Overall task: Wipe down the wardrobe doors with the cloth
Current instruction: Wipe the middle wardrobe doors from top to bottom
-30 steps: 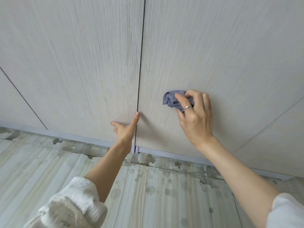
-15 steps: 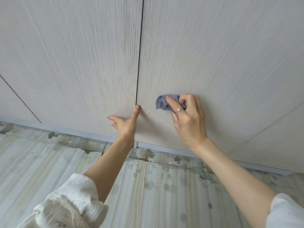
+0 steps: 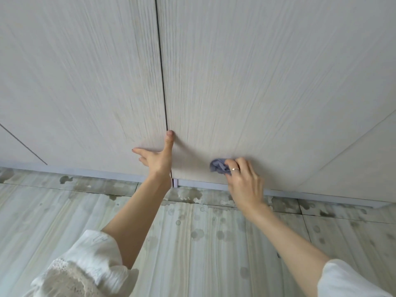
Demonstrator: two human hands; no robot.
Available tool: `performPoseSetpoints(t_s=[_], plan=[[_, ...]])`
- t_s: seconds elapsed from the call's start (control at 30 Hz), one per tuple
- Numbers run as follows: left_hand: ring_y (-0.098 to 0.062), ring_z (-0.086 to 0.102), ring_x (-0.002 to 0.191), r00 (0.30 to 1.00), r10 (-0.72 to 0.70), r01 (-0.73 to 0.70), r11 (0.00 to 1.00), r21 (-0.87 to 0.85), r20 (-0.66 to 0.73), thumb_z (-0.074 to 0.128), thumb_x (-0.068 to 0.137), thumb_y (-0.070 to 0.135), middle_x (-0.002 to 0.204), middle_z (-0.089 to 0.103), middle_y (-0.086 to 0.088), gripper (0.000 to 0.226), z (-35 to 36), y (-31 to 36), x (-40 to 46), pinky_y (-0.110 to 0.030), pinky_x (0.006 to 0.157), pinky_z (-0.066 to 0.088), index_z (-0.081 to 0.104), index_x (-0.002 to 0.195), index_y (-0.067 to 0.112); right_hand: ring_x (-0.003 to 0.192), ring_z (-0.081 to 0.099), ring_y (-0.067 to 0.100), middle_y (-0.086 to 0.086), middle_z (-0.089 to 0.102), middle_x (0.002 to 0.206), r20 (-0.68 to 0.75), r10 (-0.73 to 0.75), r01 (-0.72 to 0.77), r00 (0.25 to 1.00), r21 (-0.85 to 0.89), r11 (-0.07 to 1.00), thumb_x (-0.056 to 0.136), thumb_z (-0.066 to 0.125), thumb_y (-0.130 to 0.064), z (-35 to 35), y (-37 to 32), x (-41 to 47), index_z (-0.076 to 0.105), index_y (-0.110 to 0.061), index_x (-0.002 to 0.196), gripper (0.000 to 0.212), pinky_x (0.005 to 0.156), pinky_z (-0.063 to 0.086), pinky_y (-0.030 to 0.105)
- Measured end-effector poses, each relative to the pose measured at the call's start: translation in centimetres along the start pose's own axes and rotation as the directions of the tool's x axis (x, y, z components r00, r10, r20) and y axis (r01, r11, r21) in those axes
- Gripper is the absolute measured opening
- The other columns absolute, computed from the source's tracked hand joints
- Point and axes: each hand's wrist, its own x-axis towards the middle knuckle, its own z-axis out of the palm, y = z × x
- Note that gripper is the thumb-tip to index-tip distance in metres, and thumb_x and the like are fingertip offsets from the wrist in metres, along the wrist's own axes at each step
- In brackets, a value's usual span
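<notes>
Right hand [image 3: 244, 181] fingers clamped on cloth [image 3: 218, 166], low on right wardrobe door [image 3: 257, 82], 5 o'clock of left hand [image 3: 158, 159], fingers apart, bracing. Risk: bunched cloth skips bottom edge.

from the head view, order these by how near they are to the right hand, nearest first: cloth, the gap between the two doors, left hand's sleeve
1. cloth, gripped in the right hand, low on the right door
2. gap between the doors, to the left
3. sleeve, bottom left
</notes>
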Motion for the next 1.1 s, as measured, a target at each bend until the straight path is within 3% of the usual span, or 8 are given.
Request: performPoseSetpoints(t_s=[0.1, 0.23, 0.27, 0.37, 0.57, 0.73, 0.87, 1.1], plan=[[-0.035, 0.021, 0.143, 1.0, -0.012, 0.012, 1.0, 0.023, -0.003, 0.055, 0.03, 0.085, 0.16, -0.012, 0.002, 0.149, -0.1, 0.0, 0.3, -0.05, 0.116, 0.015, -0.028, 0.143, 0.034, 0.064, 0.059, 0.025, 0.008, 0.057, 0.079, -0.088, 0.092, -0.076, 0.992, 0.172, 0.982, 0.053, 0.083, 0.002, 0.6, -4.4, 1.9, 0.063, -0.007, 0.091, 0.043, 0.038, 0.037, 0.024], [-0.035, 0.022, 0.143, 1.0, -0.024, 0.023, 0.997, 0.078, 0.016, 0.055, 0.026, 0.088, 0.161, -0.003, 0.0, 0.154, -0.4, -0.2, 1.0, -0.051, 0.116, 0.014, -0.029, 0.143, 0.033, 0.067, 0.06, 0.023, 0.004, 0.057, 0.081, 0.114, 0.292, -0.311, 0.949, 0.217, 0.925, 0.057, 0.085, -0.001, 3.5, -7.4, 0.4, 0.065, -0.01, 0.089, 0.039, 0.043, 0.029, 0.021], [-0.035, 0.022, 0.143, 1.0, -0.023, 0.022, 0.996, 0.085, 0.02, 0.054, 0.024, 0.088, 0.161, -0.003, 0.0, 0.155, -0.5, -0.2, 1.0, -0.052, 0.116, 0.014, -0.03, 0.142, 0.034, 0.072, 0.061, 0.024, 0.004, 0.058, 0.088, 0.216, 0.445, -0.488, 0.869, 0.228, 0.843, 0.067, 0.083, -0.007, 4.0, -7.3, -0.6, 0.063, -0.009, 0.091, 0.031, 0.047, 0.032, 0.023], [-0.035, 0.02, 0.143, 1.0, -0.008, 0.007, 0.998, 0.064, 0.013, 0.056, 0.032, 0.089, 0.161, -0.004, 0.0, 0.15, -0.5, -0.2, 1.0, -0.053, 0.116, 0.012, -0.03, 0.142, 0.034, 0.078, 0.055, 0.02, 0.007, 0.059, 0.105, 0.555, 0.725, -0.913, 0.407, 0.229, 0.337, 0.087, 0.067, -0.018, 5.1, -6.5, -2.7, 0.055, -0.008, 0.094, 0.017, 0.063, 0.037, 0.025], [-0.026, 0.005, 0.147, 0.997, 0.058, -0.053, 0.995, 0.089, -0.059, 0.057, 0.075, 0.07, 0.16, -0.01, -0.004, 0.117, 0.0, -0.7, 1.1, -0.05, 0.117, 0.01, -0.028, 0.145, 0.027, 0.068, 0.052, 0.01, -0.003, 0.053, 0.075, 0.728, 0.61, -0.906, 0.313, 0.422, -0.04, 0.082, 0.067, -0.006, 6.7, -10.3, -1.8, 0.046, -0.014, 0.08, 0.024, 0.052, 0.039, 0.006], [-0.026, 0.005, 0.147, 0.995, 0.065, -0.059, 0.995, 0.086, -0.073, 0.056, 0.074, 0.071, 0.16, -0.01, -0.003, 0.118, 0.1, -0.9, 1.4, -0.049, 0.116, 0.012, -0.028, 0.144, 0.028, 0.072, 0.058, 0.026, 0.005, 0.054, 0.064, 0.856, 0.517, -0.848, -0.025, 0.256, -0.465, 0.082, 0.068, -0.007, 9.5, -13.0, 0.1, 0.047, -0.009, 0.064, 0.027, 0.068, 0.048, 0.03], [-0.024, 0.005, 0.147, 0.991, 0.085, -0.078, 0.995, 0.066, -0.107, 0.055, 0.076, 0.069, 0.16, -0.011, -0.001, 0.114, 0.5, -1.0, 1.0, -0.046, 0.115, 0.011, -0.025, 0.146, 0.029, 0.068, 0.053, 0.026, 0.002, 0.051, 0.059, 0.873, 0.48, -0.832, -0.081, 0.207, -0.516, 0.079, 0.067, -0.003, 10.6, -13.1, 0.0, 0.046, -0.009, 0.059, 0.029, 0.076, 0.053, 0.04], [-0.021, 0.003, 0.147, 0.986, 0.09, -0.086, 0.996, 0.031, -0.14, 0.053, 0.079, 0.067, 0.159, -0.012, 0.003, 0.108, 1.1, -1.0, 0.3, -0.04, 0.116, 0.009, -0.023, 0.146, 0.03, 0.056, 0.05, 0.016, 0.004, 0.054, 0.063, 0.837, 0.529, -0.768, -0.137, 0.248, -0.59, 0.08, 0.061, 0.002, 11.2, -11.4, -0.8, 0.052, -0.004, 0.076, 0.012, 0.05, 0.037, 0.023]])
